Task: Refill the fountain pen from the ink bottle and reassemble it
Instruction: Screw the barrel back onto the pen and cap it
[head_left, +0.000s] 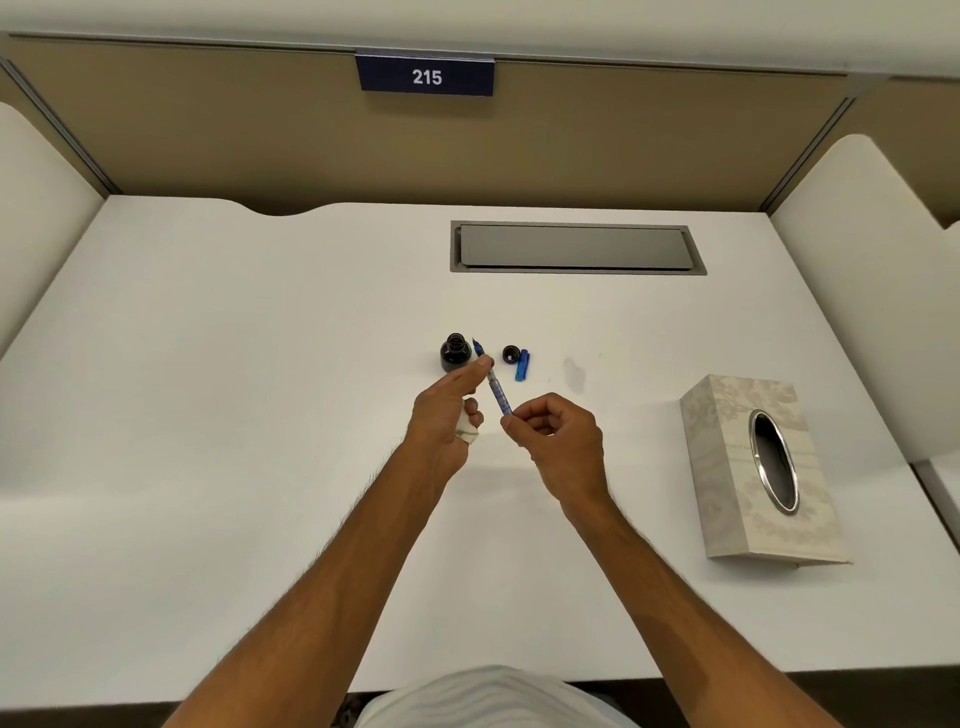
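apparently the filling step is in hand: the pen (492, 379) has no barrel on, its converter bare, and its nib points up and away toward the open ink bottle (455, 353), just beside the mouth but not in it. the bottle stands about mid-surface, slightly toward the far edge, with its cap (511, 355) and a blue pen part (522, 365) (barrel or cap, too small to tell) lying just to its right.

the left hand (447, 410) is closed on the pen's front section, thumb and forefinger pinching near the nib, and a wad of white tissue (466, 430) is tucked under its curled fingers. the right hand (558, 436) pinches the converter's rear end, as if set to twist the knob.

whether ink is already drawn up i cannot tell. if not, the next move calls for tipping the nib down into the bottle and turning the knob; if so, a wipe with the tissue, then screwing the blue part back on. both forearms reach out from the near edge, hands held above the surface, wrists bent slightly inward.
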